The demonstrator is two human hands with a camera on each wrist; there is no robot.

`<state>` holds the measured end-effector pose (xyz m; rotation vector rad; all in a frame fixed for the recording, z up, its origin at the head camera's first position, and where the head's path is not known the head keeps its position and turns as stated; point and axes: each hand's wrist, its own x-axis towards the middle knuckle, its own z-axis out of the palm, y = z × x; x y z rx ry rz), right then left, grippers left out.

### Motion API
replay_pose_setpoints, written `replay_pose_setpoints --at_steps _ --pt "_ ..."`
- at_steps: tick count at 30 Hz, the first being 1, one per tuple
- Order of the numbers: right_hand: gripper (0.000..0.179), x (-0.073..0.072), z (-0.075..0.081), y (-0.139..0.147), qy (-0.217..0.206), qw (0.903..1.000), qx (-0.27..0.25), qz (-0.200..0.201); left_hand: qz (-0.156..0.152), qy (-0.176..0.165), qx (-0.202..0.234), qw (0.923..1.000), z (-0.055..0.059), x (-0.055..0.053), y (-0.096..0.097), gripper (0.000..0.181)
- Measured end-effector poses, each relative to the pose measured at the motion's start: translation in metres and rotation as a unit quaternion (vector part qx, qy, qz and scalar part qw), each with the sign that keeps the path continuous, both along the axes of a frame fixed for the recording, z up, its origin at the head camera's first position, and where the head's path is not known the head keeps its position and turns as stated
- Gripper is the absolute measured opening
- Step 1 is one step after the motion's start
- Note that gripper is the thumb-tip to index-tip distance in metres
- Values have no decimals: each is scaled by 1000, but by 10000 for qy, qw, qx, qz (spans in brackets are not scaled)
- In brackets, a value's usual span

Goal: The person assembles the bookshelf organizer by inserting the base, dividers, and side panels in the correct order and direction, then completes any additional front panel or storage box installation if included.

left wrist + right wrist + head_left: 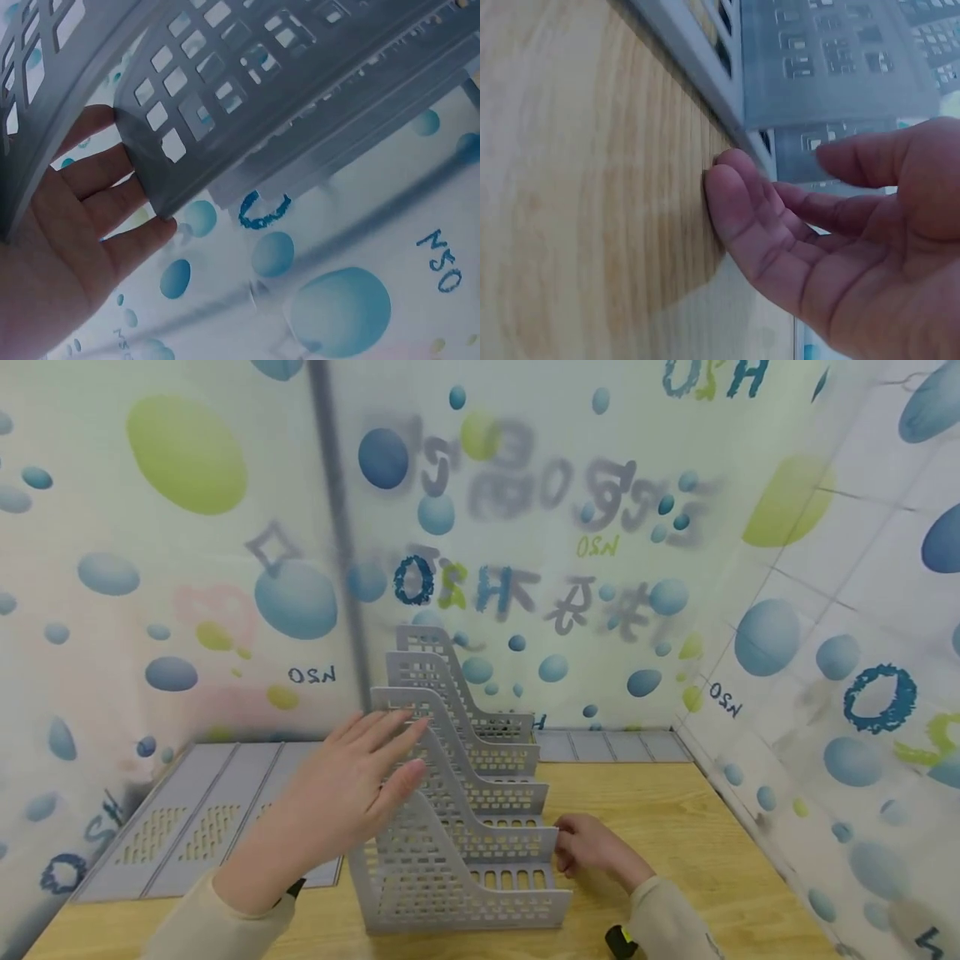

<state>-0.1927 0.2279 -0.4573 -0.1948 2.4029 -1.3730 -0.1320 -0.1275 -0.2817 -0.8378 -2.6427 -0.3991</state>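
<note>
A grey plastic file rack [517,906] with several upright, perforated dividers stands on the wooden table, its tall ends toward my left. My left hand [337,785] reaches over the tall ends, fingers spread and nearly straight. In the left wrist view, the fingertips of this hand [82,232] lie at the edge of one divider [146,154], with another divider in front of the hand. At the low right ends of the rack is my right hand [592,847]. The right wrist view shows its fingers [731,199] loosely bent beside the rack's bottom edge, the thumb apart from them.
Flat grey panels [153,881], some with slots, lie on the table left of the rack. More grey panels [615,746] lie along the back right edge. A curtain [555,610] with bubble prints hangs behind the table [645,793], and a similar sheet is on the right.
</note>
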Motion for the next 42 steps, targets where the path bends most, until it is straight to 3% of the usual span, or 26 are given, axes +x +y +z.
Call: replay_pose_setpoints --at_steps 4,9,13,16,19,22,28,33,36,42 --pt "21 -9 -1 -2 19 9999 98 -140 -57 -32 304 9995 -3 4 -19 51" --pt "30 -22 -2 -9 107 9996 -234 -140 -51 -48 730 9973 -11 9 -55 48" --pt "42 -29 -1 -19 -6 9949 -1004 -106 -27 -186 1098 9938 -19 12 -82 50" --pt "50 -32 2 -30 -90 9851 -1711 -124 -26 -197 1332 9909 -24 15 -95 52" --pt "52 -33 10 -39 17 9752 -2205 -174 -98 14 1592 9872 -27 15 -103 54" --pt "49 -30 24 -43 177 9720 -2327 -262 -22 279 1829 9827 -33 14 -108 52" --pt "41 -16 67 -37 501 9786 -1974 -296 298 301 1991 9791 -53 9 -112 48" --pt "24 -6 109 -22 1034 9843 -1395 -308 170 -10 2347 9719 -76 9 -104 47" --pt "27 -1 132 -11 1386 9848 -1013 -268 83 -183 2494 9682 -90 11 -92 46" --pt "33 6 165 16 1623 9859 -159 -362 -27 -590 2230 9730 -114 8 -67 40"
